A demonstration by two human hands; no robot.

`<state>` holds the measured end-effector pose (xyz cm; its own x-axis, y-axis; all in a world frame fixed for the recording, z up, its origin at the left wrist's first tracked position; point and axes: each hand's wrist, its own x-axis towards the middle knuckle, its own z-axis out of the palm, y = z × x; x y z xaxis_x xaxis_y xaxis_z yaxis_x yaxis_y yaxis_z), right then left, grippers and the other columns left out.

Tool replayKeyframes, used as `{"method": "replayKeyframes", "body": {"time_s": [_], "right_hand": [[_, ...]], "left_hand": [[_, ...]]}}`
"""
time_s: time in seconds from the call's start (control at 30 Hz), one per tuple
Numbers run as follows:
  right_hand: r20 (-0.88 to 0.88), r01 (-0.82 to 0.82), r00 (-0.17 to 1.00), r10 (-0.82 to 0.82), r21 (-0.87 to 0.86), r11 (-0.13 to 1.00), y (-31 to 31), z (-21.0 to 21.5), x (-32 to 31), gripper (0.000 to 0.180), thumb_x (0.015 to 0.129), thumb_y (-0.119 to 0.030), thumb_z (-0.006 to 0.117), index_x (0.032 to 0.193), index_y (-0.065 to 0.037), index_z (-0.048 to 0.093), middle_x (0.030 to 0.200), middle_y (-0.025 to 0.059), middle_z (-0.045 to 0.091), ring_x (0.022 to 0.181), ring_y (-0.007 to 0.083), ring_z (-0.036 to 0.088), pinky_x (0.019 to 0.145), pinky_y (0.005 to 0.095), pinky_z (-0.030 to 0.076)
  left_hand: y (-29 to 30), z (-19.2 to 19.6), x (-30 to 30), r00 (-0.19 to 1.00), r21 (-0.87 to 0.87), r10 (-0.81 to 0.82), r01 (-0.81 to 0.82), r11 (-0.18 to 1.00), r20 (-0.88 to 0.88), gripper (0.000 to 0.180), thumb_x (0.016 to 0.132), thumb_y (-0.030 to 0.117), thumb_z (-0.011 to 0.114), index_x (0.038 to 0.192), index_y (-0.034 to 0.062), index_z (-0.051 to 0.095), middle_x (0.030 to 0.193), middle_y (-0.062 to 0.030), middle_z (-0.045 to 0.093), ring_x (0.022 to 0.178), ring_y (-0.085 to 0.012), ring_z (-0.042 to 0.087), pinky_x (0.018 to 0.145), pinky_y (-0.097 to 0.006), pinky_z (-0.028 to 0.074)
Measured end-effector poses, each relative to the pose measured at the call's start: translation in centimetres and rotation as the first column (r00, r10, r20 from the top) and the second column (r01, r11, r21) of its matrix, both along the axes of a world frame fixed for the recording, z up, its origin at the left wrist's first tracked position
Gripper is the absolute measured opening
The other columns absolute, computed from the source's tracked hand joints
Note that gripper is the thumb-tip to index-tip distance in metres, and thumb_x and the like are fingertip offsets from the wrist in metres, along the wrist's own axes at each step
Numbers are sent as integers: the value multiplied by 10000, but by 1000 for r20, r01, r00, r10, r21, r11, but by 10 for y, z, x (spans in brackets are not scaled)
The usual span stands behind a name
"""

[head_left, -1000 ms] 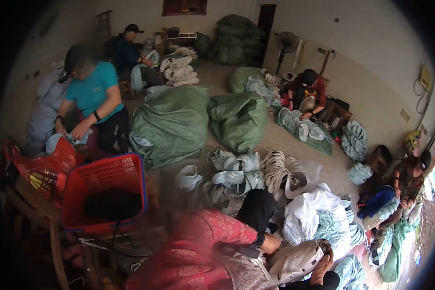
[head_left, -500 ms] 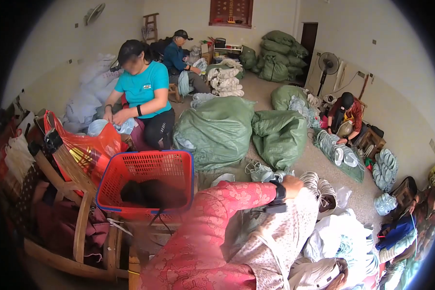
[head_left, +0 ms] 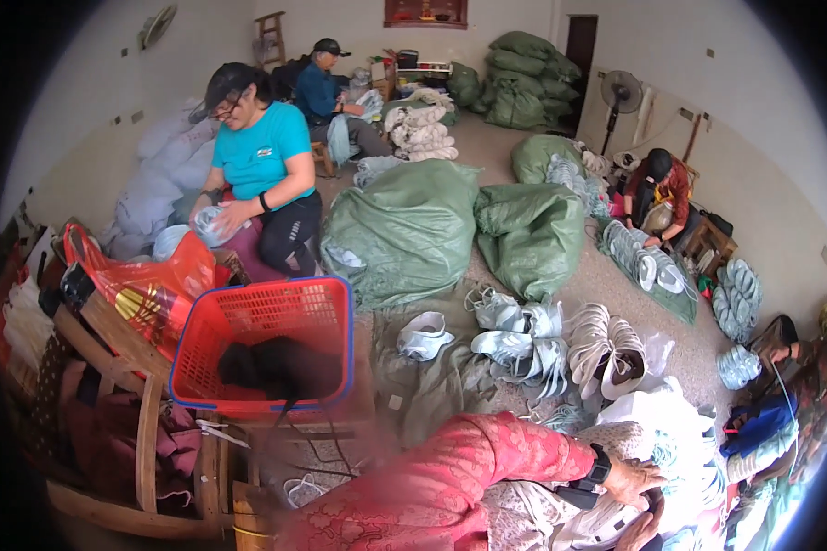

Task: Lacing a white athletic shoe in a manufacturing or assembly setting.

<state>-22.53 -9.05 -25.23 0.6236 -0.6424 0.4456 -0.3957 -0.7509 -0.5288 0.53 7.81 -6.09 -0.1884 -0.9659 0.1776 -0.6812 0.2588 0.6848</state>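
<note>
My left arm, in a red patterned sleeve with a black wrist device point(head_left: 597, 470), reaches across the lower right. At its end my left hand point(head_left: 632, 479) has its fingers stretched out over a cream shoe upper point(head_left: 602, 531) with a dark opening. My right hand point(head_left: 640, 533) shows only partly at the lower edge, closed around the side of that upper. Beneath my arms lies a speckled cloth point(head_left: 515, 514) over my lap. Beyond my left hand sits a white plastic bag point(head_left: 648, 410) with pale blue cords or uppers beside it.
A red basket point(head_left: 348, 358) holding something dark stands left on a wooden frame point(head_left: 152, 441). Ahead lie pale shoe uppers point(head_left: 505, 347), a fanned row of cream uppers point(head_left: 590, 342) and big green sacks point(head_left: 404, 234). Several people sit working around the room.
My left hand has moved down and right, from beside the cream row of uppers to the upper at my right hand. Shoe uppers on the floor are now uncovered.
</note>
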Motion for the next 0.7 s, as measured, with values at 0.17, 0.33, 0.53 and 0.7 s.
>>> {"method": "replayKeyframes", "body": {"time_s": [0.17,0.33,0.53,0.7], "right_hand": [[222,-22,973,-67,377,926,62,104,7,501,908,-98,374,1370,77,456,1303,258,560,1214,310,559,1045,414,417],[300,12,930,-213,555,832,78,118,23,386,1019,-185,438,1324,38,517,1274,176,559,1188,275,538,1041,354,390],[127,217,957,-262,284,934,104,131,40,403,1008,-213,469,1323,34,512,1293,208,548,1231,327,511,1065,391,378],[91,261,953,-289,239,935,99,141,50,348,911,-151,545,1233,-19,556,1185,209,584,1107,411,548,944,475,437]], "left_hand": [[-24,-42,-29,999,-222,-13,24,975,49,654,959,390,543,1476,64,309,1255,-210,481,1069,-407,567,907,-506,456],[-8,-35,-32,993,-323,77,-45,945,86,584,988,358,488,1468,58,343,1265,-208,526,1069,-378,576,933,-507,436],[-12,-42,-20,983,-396,59,15,918,175,557,966,264,537,1409,-33,377,1182,-244,558,966,-416,621,789,-482,539],[-24,-40,-15,999,-207,-31,26,978,-18,530,984,227,515,1443,12,357,1359,-239,484,1183,-433,545,924,-496,486]]}}
